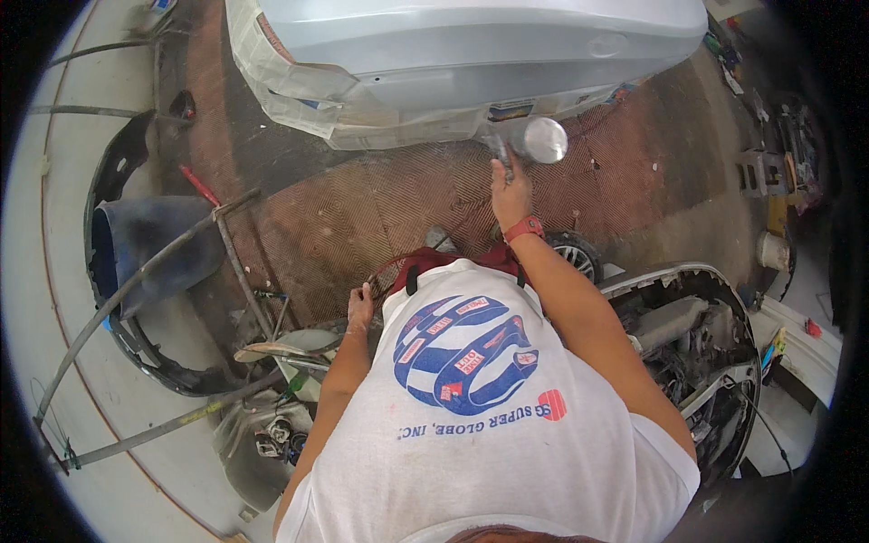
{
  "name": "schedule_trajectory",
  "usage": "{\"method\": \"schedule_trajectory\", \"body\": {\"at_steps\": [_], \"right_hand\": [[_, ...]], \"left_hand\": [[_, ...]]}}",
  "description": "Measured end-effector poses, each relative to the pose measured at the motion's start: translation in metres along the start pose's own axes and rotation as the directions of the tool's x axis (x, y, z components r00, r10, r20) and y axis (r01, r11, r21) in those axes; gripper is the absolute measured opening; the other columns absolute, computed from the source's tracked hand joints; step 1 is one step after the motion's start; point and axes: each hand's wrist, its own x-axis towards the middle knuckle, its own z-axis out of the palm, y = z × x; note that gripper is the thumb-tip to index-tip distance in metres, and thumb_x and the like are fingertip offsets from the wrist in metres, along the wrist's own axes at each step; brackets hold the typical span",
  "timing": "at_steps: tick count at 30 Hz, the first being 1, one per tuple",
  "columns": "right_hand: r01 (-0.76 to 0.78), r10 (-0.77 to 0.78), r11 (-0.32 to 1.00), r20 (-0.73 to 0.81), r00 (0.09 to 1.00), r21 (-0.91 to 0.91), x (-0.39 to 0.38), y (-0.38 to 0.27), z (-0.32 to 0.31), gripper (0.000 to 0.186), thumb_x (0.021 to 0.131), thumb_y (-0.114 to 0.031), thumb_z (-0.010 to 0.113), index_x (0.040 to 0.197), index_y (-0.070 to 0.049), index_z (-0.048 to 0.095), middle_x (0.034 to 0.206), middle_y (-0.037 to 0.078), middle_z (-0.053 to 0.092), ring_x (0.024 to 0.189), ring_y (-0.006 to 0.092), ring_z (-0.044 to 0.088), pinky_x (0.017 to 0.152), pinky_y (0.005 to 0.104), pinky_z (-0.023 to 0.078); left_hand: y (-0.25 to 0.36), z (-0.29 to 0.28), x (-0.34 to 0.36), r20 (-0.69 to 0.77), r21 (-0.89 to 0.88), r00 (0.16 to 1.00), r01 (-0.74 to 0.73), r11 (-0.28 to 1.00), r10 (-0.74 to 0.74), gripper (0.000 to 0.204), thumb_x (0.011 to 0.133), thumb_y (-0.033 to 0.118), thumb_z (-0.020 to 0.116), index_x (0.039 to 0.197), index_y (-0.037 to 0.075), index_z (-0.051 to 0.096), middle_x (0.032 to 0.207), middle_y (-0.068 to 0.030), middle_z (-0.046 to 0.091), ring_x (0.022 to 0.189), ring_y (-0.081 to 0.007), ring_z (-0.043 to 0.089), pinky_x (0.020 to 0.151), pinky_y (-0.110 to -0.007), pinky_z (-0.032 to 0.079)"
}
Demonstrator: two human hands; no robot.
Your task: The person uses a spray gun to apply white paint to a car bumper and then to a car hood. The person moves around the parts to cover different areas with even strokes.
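OK, R hand (512, 195) is out front, wrapped round the spray gun (501, 152), its round silvery cup (546, 140) up top, nr the papered lower edge of the pale silver car panel (507, 63). Red watch (523, 227) on that wrist. L hand (360, 308) is low by the maroon shorts (493, 258), fingers bent; can't tell if it's gripping anything. Metal frame (217, 214) off L, wheel (579, 258) by the R forearm.
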Motion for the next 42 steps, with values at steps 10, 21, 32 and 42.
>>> {"method": "schedule_trajectory", "body": {"at_steps": [10,21,32,42], "right_hand": [[-0.075,0.012,0.968,0.255,0.967,0.239,-0.014,-0.078,-0.011,0.056,0.109,-0.044,0.064,0.156,-0.014,0.058,0.119,0.024,0.077,0.106,0.0389,0.077,0.09,0.0436,0.06],[-0.19,0.009,0.867,0.367,0.93,0.461,0.045,-0.167,-0.038,0.055,0.11,-0.043,0.065,0.149,-0.004,0.063,0.082,0.001,0.068,0.069,0.0092,0.064,0.065,0.0262,0.053],[-0.063,0.057,0.958,0.03,0.998,0.279,0.104,-0.052,-0.196,0.047,0.112,-0.05,0.058,0.114,-0.003,0.066,0.081,-0.001,0.067,0.066,0.0066,0.063,0.051,0.0223,0.046],[-0.047,0.067,0.986,-0.127,0.99,0.159,0.191,0.029,-0.325,0.051,0.114,-0.052,0.053,0.105,-0.002,0.065,0.076,0.001,0.065,0.061,0.0079,0.062,0.049,0.0243,0.047]], "left_hand": [[0.042,-0.02,0.018,0.028,-0.044,0.999,0.041,0.998,-0.04,0.07,0.11,0.062,0.047,0.14,0.0,0.059,0.134,-0.0275,0.068,0.13,-0.0442,0.063,0.11,-0.05,0.048],[0.029,-0.002,0.021,0.007,-0.142,0.998,0.058,0.988,-0.057,0.073,0.111,0.063,0.045,0.142,-0.002,0.057,0.14,-0.0287,0.064,0.133,-0.0462,0.06,0.112,-0.05,0.045],[0.157,0.034,-0.014,0.128,0.151,0.91,-0.41,0.899,0.394,0.066,0.107,0.06,0.054,0.133,0.0,0.063,0.135,-0.0295,0.065,0.129,-0.048,0.06,0.11,-0.054,0.047],[0.327,0.037,-0.07,0.271,0.248,0.728,-0.685,0.685,0.629,0.058,0.105,0.053,0.063,0.127,-0.001,0.064,0.126,-0.0278,0.066,0.116,-0.0496,0.065,0.099,-0.057,0.051]]}}
